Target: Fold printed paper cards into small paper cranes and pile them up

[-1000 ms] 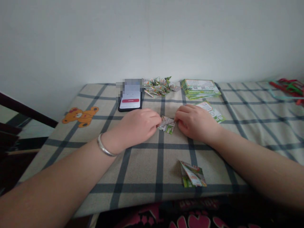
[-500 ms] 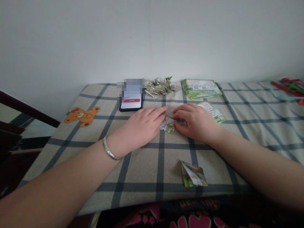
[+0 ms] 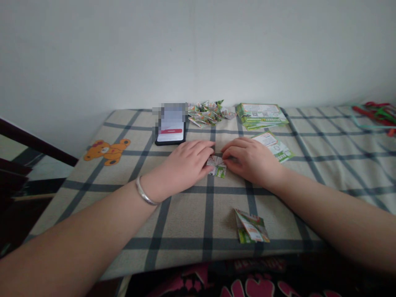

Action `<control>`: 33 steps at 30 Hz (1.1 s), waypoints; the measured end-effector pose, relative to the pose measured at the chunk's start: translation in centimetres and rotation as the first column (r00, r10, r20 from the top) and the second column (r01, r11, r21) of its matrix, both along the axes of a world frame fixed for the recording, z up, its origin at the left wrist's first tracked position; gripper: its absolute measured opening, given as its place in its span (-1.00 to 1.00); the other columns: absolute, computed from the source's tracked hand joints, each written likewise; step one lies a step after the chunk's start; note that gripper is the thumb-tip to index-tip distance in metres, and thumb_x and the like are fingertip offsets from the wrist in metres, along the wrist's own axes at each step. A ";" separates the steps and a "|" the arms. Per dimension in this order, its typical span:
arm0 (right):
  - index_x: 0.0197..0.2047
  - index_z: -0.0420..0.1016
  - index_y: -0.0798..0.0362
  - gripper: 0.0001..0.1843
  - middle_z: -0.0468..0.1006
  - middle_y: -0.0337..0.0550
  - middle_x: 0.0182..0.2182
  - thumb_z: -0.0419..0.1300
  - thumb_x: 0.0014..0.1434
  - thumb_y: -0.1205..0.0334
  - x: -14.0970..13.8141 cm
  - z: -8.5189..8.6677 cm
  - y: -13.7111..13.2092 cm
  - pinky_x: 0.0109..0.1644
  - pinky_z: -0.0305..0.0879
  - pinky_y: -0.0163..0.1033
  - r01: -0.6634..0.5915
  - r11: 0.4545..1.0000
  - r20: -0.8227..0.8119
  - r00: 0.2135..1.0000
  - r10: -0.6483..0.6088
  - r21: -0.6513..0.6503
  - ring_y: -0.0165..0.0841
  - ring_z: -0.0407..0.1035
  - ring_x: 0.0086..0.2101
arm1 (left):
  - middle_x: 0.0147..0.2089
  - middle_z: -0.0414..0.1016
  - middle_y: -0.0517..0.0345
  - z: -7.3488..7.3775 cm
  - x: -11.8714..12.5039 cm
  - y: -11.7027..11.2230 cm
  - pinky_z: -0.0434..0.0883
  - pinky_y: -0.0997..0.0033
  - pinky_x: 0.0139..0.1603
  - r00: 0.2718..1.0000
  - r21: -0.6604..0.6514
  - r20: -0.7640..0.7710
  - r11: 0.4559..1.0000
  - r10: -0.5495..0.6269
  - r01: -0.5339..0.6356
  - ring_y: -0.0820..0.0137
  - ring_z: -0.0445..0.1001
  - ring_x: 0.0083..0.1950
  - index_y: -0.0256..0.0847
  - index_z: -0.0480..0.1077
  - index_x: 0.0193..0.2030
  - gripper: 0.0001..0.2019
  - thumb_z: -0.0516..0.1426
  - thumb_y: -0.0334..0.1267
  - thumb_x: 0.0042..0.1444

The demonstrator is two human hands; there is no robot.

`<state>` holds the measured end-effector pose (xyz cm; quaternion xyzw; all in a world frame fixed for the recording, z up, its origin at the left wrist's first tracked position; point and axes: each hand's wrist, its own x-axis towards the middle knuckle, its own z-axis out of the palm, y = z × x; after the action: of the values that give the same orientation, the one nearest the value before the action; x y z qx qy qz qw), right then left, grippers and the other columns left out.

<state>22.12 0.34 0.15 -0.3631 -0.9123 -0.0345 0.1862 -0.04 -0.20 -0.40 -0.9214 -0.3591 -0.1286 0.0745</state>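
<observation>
A small folded printed paper point(image 3: 218, 167) with green and white print lies on the checked tablecloth between my hands. My left hand point(image 3: 189, 163), a silver bangle at its wrist, has curled fingers and thumb closed on the paper's left edge. On the opposite edge, my right hand point(image 3: 247, 159) pinches it between thumb and fingers. Parts of the paper are hidden under the fingertips. Nearer to me rests another folded paper piece point(image 3: 252, 227), its flaps slightly raised. Just behind my right hand lie loose flat leaflets point(image 3: 275, 146), partly covered by it.
A phone point(image 3: 170, 128) with a lit screen lies at the back, beside a heap of folded paper pieces point(image 3: 207, 112). Right of these is a stack of leaflets point(image 3: 262, 115). Red and green items point(image 3: 379, 114) sit at the far right. The wall borders the table's back.
Both hands have shifted slightly, and the paper between them has moved a little toward me and left. My left thumb now shows at its edge.
</observation>
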 end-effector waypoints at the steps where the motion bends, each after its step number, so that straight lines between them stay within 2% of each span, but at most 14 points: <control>1: -0.26 0.58 0.09 -0.89 0.62 -0.12 -0.21 0.20 0.20 0.32 0.0 0.0 0.0 -0.07 0.33 -0.16 -0.002 1.000 0.008 1.000 0.002 0.001 -0.23 0.46 -0.20 | 0.27 0.34 -0.14 0.0 0.0 0.1 0.29 0.06 0.31 1.000 -0.026 0.020 1.000 0.003 -0.002 0.12 0.31 0.28 -0.37 0.35 0.11 -0.63 0.13 -0.16 0.26; 5: -0.25 0.58 0.11 -0.87 0.62 -0.11 -0.22 0.21 0.20 0.29 -0.2 0.1 -0.1 -0.07 0.33 -0.14 -0.003 1.000 0.002 1.000 0.003 0.000 -0.23 0.46 -0.20 | 0.20 0.37 -0.11 -0.1 0.0 0.3 0.28 0.11 0.30 0.993 -0.109 0.115 0.994 -0.005 0.018 0.15 0.31 0.26 -0.33 0.35 0.00 -0.68 0.22 -0.20 0.18; 12: -0.24 0.59 0.08 -0.82 0.60 -0.11 -0.16 0.16 0.25 0.23 0.0 0.3 -0.2 -0.04 0.30 -0.11 -0.044 0.999 0.021 0.999 0.043 0.024 -0.21 0.44 -0.15 | -0.14 0.46 0.06 0.3 0.2 1.0 0.36 0.20 0.05 0.976 -0.172 0.218 0.985 0.011 0.027 0.24 0.41 -0.01 -0.26 0.37 -0.22 -0.84 0.25 -0.28 0.14; 17: -0.21 0.57 0.11 -0.78 0.60 -0.09 -0.21 0.20 0.25 0.13 0.3 0.0 -0.1 -0.05 0.31 -0.15 -0.050 0.998 -0.100 0.994 0.046 -0.036 -0.25 0.43 -0.18 | -0.34 0.47 0.20 0.5 0.4 1.0 0.33 0.29 -0.14 0.936 -0.239 0.340 0.971 0.094 -0.011 0.33 0.43 -0.21 -0.23 0.40 -0.30 -0.88 0.28 -0.33 0.09; 21: -0.25 0.54 0.10 -0.82 0.59 -0.09 -0.30 0.26 0.19 0.15 0.6 -0.2 0.5 -0.10 0.31 -0.17 -0.096 0.989 -0.202 0.977 0.072 -0.115 -0.27 0.42 -0.23 | -0.32 0.47 0.23 0.7 0.5 0.9 0.32 0.37 -0.17 0.874 -0.268 0.470 0.963 0.121 0.010 0.39 0.44 -0.22 -0.23 0.40 -0.32 -0.92 0.24 -0.38 0.12; 24: -0.28 0.52 0.10 -0.89 0.57 -0.10 -0.34 0.28 0.16 0.23 0.7 -0.1 0.7 -0.15 0.30 -0.19 -0.142 0.980 -0.240 0.965 0.106 -0.138 -0.29 0.40 -0.27 | -0.31 0.48 0.26 0.8 0.3 0.8 0.32 0.41 -0.16 0.840 -0.260 0.530 0.965 0.118 0.029 0.42 0.45 -0.22 -0.23 0.40 -0.31 -0.92 0.24 -0.42 0.11; 27: -0.30 0.50 0.10 -0.97 0.57 -0.11 -0.34 0.26 0.16 0.32 0.7 -0.1 0.8 -0.15 0.30 -0.20 -0.173 0.979 -0.276 0.951 0.138 -0.109 -0.30 0.40 -0.27 | -0.30 0.50 0.26 0.8 0.1 0.9 0.33 0.40 -0.13 0.829 -0.209 0.555 0.976 0.073 0.054 0.42 0.46 -0.20 -0.22 0.41 -0.30 -0.92 0.24 -0.41 0.12; 30: -0.29 0.51 0.09 -0.98 0.58 -0.11 -0.32 0.24 0.17 0.36 0.8 -0.1 0.8 -0.12 0.31 -0.19 -0.177 0.983 -0.290 0.945 0.153 -0.056 -0.30 0.41 -0.25 | -0.26 0.53 0.23 0.7 -0.1 1.2 0.33 0.35 -0.07 0.847 -0.118 0.531 0.988 -0.024 0.102 0.40 0.47 -0.16 -0.22 0.42 -0.29 -0.96 0.21 -0.39 0.16; 33: -0.27 0.52 0.07 -0.95 0.58 -0.11 -0.28 0.21 0.21 0.35 1.0 0.0 0.8 -0.10 0.31 -0.18 -0.177 0.984 -0.251 0.954 0.166 -0.022 -0.29 0.42 -0.22 | -0.24 0.54 0.19 0.7 -0.3 1.4 0.34 0.29 -0.03 0.892 -0.038 0.439 0.990 -0.104 0.135 0.35 0.47 -0.13 -0.22 0.43 -0.30 -0.96 0.19 -0.36 0.19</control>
<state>23.16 1.14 0.13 -0.2878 -0.9106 0.0477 0.2929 -0.32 1.22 0.31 -0.8915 -0.3135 -0.3237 -0.0468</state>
